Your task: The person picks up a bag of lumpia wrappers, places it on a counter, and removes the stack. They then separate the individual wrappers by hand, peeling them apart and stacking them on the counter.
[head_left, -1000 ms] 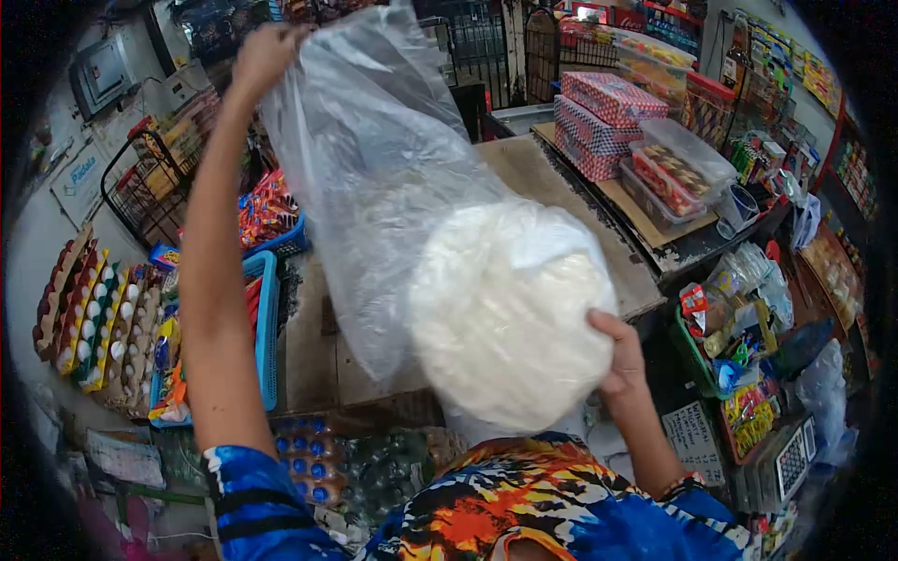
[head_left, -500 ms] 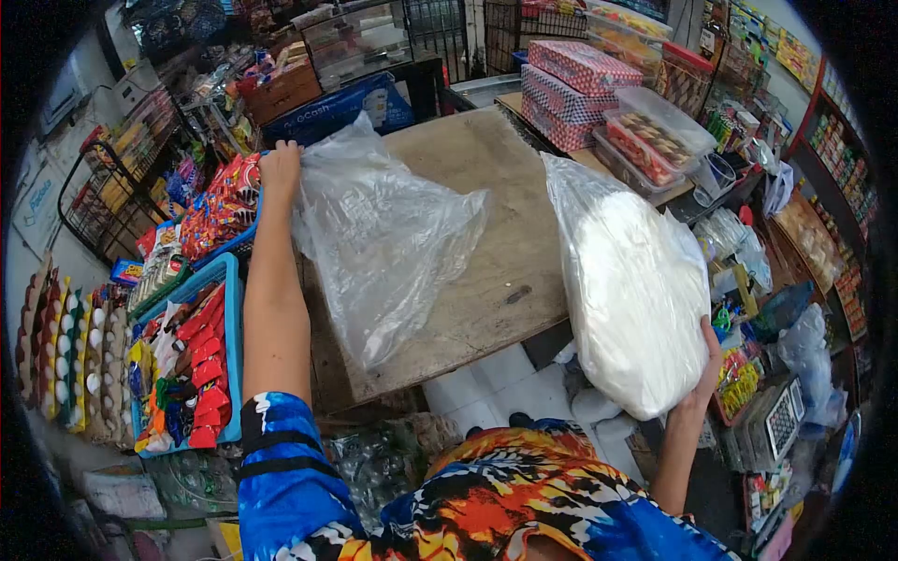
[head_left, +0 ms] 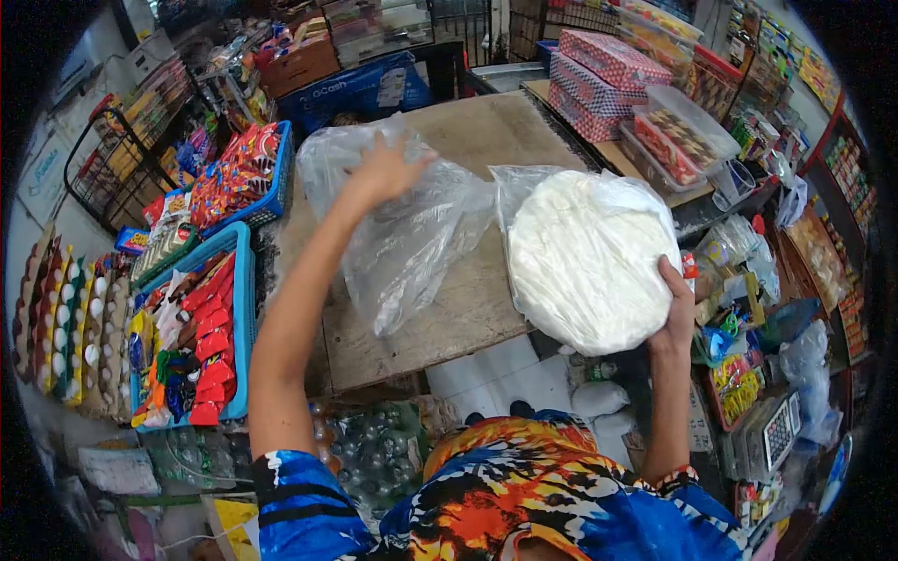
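Observation:
My left hand (head_left: pixel 385 176), fingers spread, is over the upper part of a crumpled clear plastic bag (head_left: pixel 412 238) that lies on the wooden table. My right hand (head_left: pixel 675 304) grips the lower right side of a clear bag of white contents (head_left: pixel 594 262), thumb on top and the other fingers mostly hidden beneath. The white mass is round and bulging, held over the table's right front edge. The loose upper end of its bag reaches left to the crumpled bag and overlaps it in this view.
The worn wooden table (head_left: pixel 486 122) stands before me. On its left are a blue basket of red snack packs (head_left: pixel 245 173), a blue basket of sachets (head_left: pixel 238 327) and egg trays (head_left: pixel 79 327). Patterned boxes (head_left: pixel 608 79) and plastic tubs (head_left: pixel 678 140) stand at the back right.
My left hand has moved right from the table's left edge to over the clear bag, its fingers now spread. My right hand has raised the bag of white contents and brought it left.

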Demonstrator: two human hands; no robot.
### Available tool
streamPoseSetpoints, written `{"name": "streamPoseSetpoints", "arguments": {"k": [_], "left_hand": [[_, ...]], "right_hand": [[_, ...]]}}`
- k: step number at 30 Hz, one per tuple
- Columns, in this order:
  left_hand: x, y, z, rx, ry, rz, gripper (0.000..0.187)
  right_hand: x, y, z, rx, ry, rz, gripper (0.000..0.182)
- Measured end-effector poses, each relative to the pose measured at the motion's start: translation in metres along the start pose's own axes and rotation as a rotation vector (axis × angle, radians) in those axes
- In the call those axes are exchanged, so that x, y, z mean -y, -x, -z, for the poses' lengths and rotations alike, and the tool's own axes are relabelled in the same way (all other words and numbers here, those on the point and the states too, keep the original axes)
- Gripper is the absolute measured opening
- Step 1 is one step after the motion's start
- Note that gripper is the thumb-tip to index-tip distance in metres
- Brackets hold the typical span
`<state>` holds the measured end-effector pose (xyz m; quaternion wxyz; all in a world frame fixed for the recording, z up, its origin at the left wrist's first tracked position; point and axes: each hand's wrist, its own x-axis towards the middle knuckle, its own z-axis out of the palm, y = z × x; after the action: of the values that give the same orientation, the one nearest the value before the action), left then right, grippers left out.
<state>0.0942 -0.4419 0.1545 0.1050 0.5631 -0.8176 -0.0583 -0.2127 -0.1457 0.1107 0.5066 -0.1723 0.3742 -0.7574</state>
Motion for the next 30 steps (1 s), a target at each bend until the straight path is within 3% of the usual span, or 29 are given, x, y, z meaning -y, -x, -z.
{"name": "streamPoseSetpoints", "arguments": {"k": [4, 7, 8, 10, 15, 18, 20, 24, 26, 28, 30], "left_hand": [[-0.003, 0.04, -0.028, 0.068, 0.039, 0.056, 0.082], [0.037, 0.035, -0.049, -0.017, -0.011, -0.179, 0.077], [0.05, 0.035, -0.043, -0.015, -0.01, -0.167, 0.077], [0.074, 0.039, -0.03, 0.056, -0.126, -0.374, 0.073], [0.084, 0.062, 0.013, 0.073, -0.118, -0.425, 0.071], [0.066, 0.084, 0.025, 0.035, -0.046, -0.413, 0.076], [0.055, 0.106, 0.029, 0.26, -0.09, -0.408, 0.087], [0.083, 0.125, 0.038, 0.461, 0.116, -0.279, 0.101], [0.109, 0.128, 0.05, 0.462, -0.14, -0.086, 0.105], [0.095, 0.14, 0.066, 0.458, -0.228, -0.035, 0.103], [0.064, 0.149, 0.083, 0.452, -0.318, 0.006, 0.1]], "right_hand": [[-0.004, -0.023, -0.003, 0.069, -0.045, -0.034, 0.051], [0.004, -0.031, -0.006, 0.107, -0.019, -0.032, 0.051], [0.007, -0.032, -0.006, 0.12, -0.023, -0.026, 0.051], [0.013, -0.036, -0.006, 0.134, -0.013, -0.052, 0.05], [0.012, -0.049, -0.001, 0.109, -0.028, -0.085, 0.05], [0.006, -0.058, 0.006, 0.137, -0.046, -0.155, 0.049], [0.005, -0.056, 0.006, 0.088, -0.044, -0.19, 0.046], [0.004, -0.045, 0.009, 0.067, -0.024, -0.17, 0.05], [-0.004, -0.032, 0.007, 0.049, -0.04, -0.162, 0.048], [-0.014, -0.012, 0.003, -0.074, -0.041, -0.035, 0.051], [-0.028, 0.005, 0.0, -0.056, -0.025, 0.012, 0.054]]}}
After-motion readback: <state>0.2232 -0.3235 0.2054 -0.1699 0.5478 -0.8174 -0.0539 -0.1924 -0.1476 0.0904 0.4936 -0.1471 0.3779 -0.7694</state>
